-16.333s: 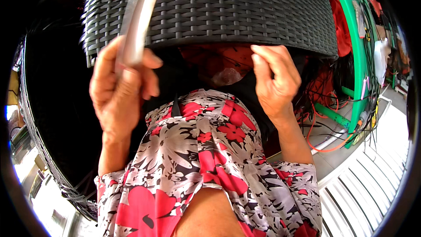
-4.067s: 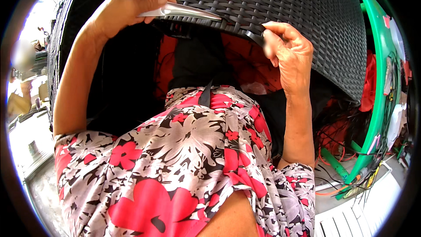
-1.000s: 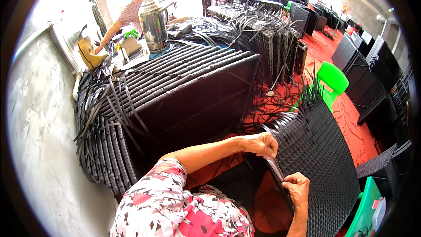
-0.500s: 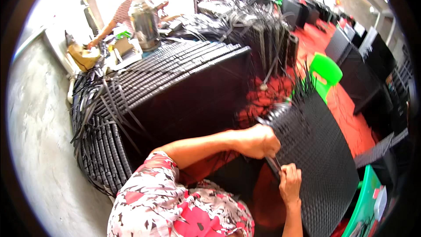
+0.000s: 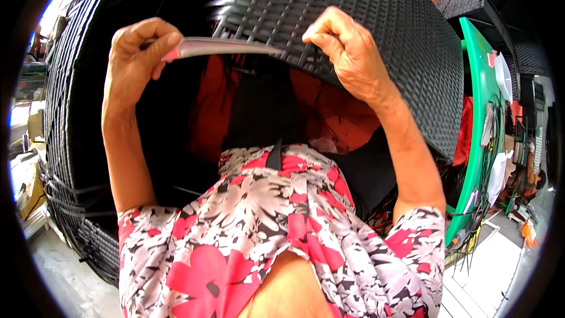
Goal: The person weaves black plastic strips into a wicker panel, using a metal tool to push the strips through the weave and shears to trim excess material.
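Observation:
In front of me is a dark grey woven wicker panel [image 5: 376,29], its near edge curving down between my arms. My left hand [image 5: 138,53] is closed, thumb against fingers, on one end of a flat shiny strip [image 5: 229,46]. The strip looks grey, with a pinkish patch by the fingers, and stretches right to the panel's edge. Past that end, my right hand [image 5: 353,53] is pinched closed just over the weave. Whatever its fingertips grip, if anything, is hidden.
Another dark woven piece [image 5: 65,123] curves along the left. A green plastic chair or board [image 5: 477,118] with papers and loose strips stands right of the panel. Farther right is a woven piece [image 5: 465,3]. Red floor covering [image 5: 347,118] shows below the panel.
The view has tilted down toward my body. My hands, close together before, are now wide apart, the left one drawn out leftward with the strip.

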Motion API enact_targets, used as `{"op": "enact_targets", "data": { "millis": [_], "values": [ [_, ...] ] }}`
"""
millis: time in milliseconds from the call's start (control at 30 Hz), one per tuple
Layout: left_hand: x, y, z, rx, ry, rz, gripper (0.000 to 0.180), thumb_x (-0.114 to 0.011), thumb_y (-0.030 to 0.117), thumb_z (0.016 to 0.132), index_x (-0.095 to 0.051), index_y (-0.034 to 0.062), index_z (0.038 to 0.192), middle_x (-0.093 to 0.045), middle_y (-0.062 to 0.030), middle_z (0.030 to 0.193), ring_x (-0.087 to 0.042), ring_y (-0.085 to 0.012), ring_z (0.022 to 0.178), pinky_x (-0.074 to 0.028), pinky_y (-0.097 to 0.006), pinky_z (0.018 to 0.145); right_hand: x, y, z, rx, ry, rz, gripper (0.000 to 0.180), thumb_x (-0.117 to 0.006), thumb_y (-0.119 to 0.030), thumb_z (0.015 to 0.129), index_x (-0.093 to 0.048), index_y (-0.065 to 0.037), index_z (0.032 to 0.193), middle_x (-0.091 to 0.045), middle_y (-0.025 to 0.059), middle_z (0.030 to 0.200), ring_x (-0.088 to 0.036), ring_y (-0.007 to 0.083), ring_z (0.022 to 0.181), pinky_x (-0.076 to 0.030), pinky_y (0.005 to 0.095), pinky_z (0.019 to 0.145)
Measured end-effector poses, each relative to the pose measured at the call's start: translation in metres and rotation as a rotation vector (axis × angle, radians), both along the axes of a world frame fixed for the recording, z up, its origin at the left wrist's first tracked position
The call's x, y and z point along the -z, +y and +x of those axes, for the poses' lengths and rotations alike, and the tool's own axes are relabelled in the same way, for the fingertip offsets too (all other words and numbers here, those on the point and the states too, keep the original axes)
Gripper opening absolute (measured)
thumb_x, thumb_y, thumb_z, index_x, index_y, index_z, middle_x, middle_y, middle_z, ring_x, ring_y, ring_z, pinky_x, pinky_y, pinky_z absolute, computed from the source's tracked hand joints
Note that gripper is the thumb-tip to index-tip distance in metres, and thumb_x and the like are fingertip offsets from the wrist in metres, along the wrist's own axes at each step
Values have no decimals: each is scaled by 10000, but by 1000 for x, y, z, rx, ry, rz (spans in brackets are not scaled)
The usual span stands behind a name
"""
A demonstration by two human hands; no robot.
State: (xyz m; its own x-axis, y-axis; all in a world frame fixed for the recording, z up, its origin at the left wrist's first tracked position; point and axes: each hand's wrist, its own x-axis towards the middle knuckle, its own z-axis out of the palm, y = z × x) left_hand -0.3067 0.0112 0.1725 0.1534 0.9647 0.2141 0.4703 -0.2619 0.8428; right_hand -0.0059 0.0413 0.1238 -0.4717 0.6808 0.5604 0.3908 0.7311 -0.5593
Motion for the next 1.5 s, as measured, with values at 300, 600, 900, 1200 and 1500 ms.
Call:
{"op": "enact_targets", "data": {
  "millis": [300,600,900,1200,1500],
  "values": [
    [18,-5,8,-35,69,-184,136,-637,96,821,-641,27,703,-502,28,531,-403,-26,440,-287,-175,411,49,-32,-1,-7,866,-853,164,-533,-194,936,-548,-32,911,-629,50,773,-641,126,684,-509,206,535],
    [-11,-31,51,-3,377,76,71,-627,24,806,-630,-19,749,-522,5,580,-436,-39,525,-333,-207,488,53,-50,-11,190,838,-819,120,-615,-42,855,-632,16,959,-642,67,766,-615,106,654,-531,224,595],
    [4,22,43,361,345,32,117,-624,47,803,-591,-29,719,-554,-34,634,-497,-81,580,-393,-227,550,28,-57,-5,365,427,-872,35,-633,-38,785,-627,-6,798,-616,19,631,-570,60,547,-449,201,481],
    [53,76,16,300,-2,-386,49,-682,60,732,-682,13,719,-600,9,620,-510,-38,590,-401,-206,550,32,-40,-18,423,-13,-682,75,-608,-68,699,-615,7,695,-625,122,605,-624,226,551,-495,311,582],
    [51,66,14,237,-35,-345,82,-712,61,730,-665,8,689,-571,35,604,-479,-30,569,-378,-208,533,28,-30,-27,395,-120,-721,86,-598,-60,706,-630,20,699,-626,131,602,-627,228,559,-490,314,576]
  ]
}}
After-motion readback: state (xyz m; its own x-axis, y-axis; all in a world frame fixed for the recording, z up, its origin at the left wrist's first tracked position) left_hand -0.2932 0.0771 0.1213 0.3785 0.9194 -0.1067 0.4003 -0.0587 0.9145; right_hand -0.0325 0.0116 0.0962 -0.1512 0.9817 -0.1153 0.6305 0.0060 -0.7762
